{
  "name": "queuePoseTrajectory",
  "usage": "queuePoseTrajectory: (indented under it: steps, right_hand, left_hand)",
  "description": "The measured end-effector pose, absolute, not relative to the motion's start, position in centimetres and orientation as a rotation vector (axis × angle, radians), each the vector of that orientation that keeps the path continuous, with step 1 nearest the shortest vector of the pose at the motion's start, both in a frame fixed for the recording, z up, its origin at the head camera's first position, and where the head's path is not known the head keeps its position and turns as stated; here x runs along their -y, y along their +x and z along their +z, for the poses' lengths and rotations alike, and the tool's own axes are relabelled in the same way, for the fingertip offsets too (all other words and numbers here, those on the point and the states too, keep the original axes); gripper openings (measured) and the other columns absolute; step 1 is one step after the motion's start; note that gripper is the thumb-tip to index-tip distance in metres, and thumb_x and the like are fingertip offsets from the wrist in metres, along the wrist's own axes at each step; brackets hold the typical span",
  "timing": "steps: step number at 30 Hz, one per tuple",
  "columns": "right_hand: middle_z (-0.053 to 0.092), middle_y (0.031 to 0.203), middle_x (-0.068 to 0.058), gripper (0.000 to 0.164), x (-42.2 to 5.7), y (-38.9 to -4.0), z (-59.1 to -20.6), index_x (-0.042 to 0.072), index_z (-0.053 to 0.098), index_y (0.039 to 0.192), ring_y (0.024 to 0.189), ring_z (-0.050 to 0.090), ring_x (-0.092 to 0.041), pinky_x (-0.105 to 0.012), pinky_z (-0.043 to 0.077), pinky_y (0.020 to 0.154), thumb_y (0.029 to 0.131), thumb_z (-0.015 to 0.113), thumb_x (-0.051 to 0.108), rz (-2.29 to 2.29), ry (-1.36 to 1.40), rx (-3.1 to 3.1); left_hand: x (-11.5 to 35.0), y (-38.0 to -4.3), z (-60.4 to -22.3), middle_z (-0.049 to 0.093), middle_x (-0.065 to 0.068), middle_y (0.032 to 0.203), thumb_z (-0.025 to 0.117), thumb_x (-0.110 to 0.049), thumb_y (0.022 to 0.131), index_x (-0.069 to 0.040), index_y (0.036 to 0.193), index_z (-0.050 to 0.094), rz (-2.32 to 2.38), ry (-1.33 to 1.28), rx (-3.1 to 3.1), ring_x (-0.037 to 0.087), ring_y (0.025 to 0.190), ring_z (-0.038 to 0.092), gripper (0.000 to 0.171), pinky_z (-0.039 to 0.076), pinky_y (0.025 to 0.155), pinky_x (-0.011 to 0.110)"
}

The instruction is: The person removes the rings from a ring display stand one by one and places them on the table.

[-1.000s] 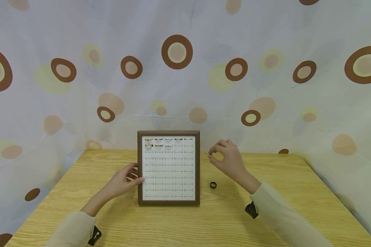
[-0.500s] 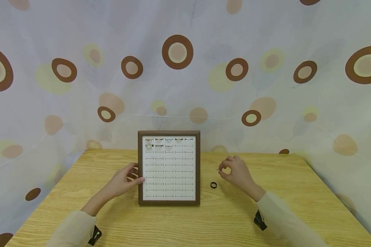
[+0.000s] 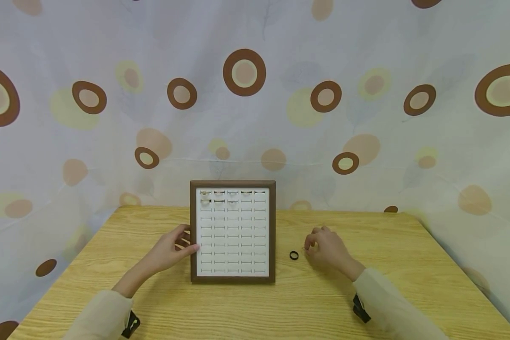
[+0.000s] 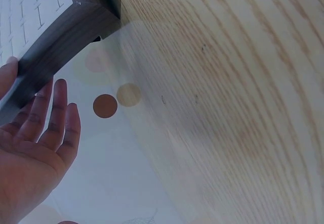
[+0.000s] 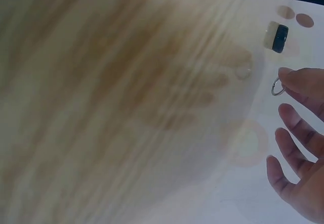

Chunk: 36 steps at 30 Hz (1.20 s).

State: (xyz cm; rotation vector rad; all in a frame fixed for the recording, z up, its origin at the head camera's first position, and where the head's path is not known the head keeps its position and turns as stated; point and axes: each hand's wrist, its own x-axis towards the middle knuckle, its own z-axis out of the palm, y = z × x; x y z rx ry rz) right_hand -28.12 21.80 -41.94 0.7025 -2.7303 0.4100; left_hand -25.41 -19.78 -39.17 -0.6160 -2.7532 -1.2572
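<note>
A ring display board (image 3: 233, 236) with a brown frame and a white slotted panel stands upright on the table. Several rings (image 3: 218, 201) sit in its top two rows of slots. My left hand (image 3: 173, 249) grips the frame's left edge, thumb on the front and fingers round the side and back, as the left wrist view shows too. Low over the table right of the board, my right hand (image 3: 328, 248) pinches a thin silver ring (image 5: 276, 88) between thumb and index finger, the other fingers spread. Between that hand and the board lies a wide black ring (image 3: 294, 255).
The wood-grain table (image 3: 221, 311) extends on both sides of the board. Behind it hangs a pale curtain (image 3: 272, 127) with brown and yellow circles. Dark wrist cameras (image 3: 360, 309) are strapped at both sleeves.
My right hand has come down and a little right with the silver ring, from beside the frame's upper right to close by the black ring. The left hand and board stay put.
</note>
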Motion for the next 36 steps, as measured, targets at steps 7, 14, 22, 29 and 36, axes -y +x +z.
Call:
queuePoseTrajectory:
  steps: [7, 14, 22, 29, 36]
  right_hand:
    - [0.061, 0.079, 0.002, 0.009, -21.92, -28.05, -42.3, 0.019, 0.068, 0.068, 0.071, 0.044, -0.014, -0.027, 0.038, 0.056, 0.072, 0.074, 0.013, 0.397, 0.702, 2.776]
    - [0.059, 0.076, 0.002, 0.012, -21.94, -27.97, -42.43, 0.019, 0.068, 0.067, 0.067, 0.041, -0.012, -0.025, 0.035, 0.054, 0.073, 0.072, 0.01, 0.408, 0.715, 2.794]
    - [0.059, 0.078, 0.002, 0.011, -21.81, -28.01, -42.33, 0.017, 0.07, 0.069, 0.068, 0.042, -0.013, -0.026, 0.037, 0.055, 0.072, 0.07, 0.006, 0.405, 0.709, 2.813]
    - [0.058, 0.079, 0.002, 0.011, -21.81, -28.04, -42.37, 0.019, 0.071, 0.069, 0.07, 0.043, -0.014, -0.028, 0.037, 0.056, 0.072, 0.071, 0.008, 0.386, 0.686, 2.835]
    - [0.06, 0.079, 0.0, 0.006, -21.87, -27.98, -42.21, 0.015, 0.07, 0.072, 0.069, 0.044, -0.014, -0.027, 0.037, 0.055, 0.074, 0.07, 0.009, 0.437, 0.71, 2.822]
  left_hand:
    - [19.8, -25.56, -39.37, 0.061, 0.014, 0.104, 0.064, -0.029, 0.086, 0.002, 0.123, 0.045, -1.212, -0.614, 2.758, 0.02, 0.088, 0.062, 0.052, 0.052, 0.071, 0.027]
    - [19.78, -25.73, -39.45, 0.063, 0.013, 0.098, 0.065, -0.027, 0.085, 0.002, 0.12, 0.047, -1.197, -0.63, 2.736, 0.02, 0.083, 0.063, 0.049, 0.052, 0.068, 0.024]
    - [19.84, -25.64, -39.34, 0.063, 0.014, 0.099, 0.064, -0.028, 0.085, 0.002, 0.122, 0.046, -1.191, -0.634, 2.747, 0.02, 0.085, 0.063, 0.05, 0.052, 0.069, 0.025]
    - [19.86, -25.66, -39.41, 0.063, 0.013, 0.099, 0.064, -0.028, 0.085, 0.001, 0.121, 0.046, -1.19, -0.63, 2.749, 0.019, 0.084, 0.063, 0.05, 0.052, 0.069, 0.025]
    - [19.87, -25.63, -39.52, 0.062, 0.013, 0.1, 0.065, -0.029, 0.085, 0.001, 0.121, 0.047, -1.194, -0.632, 2.748, 0.019, 0.084, 0.062, 0.05, 0.052, 0.069, 0.025]
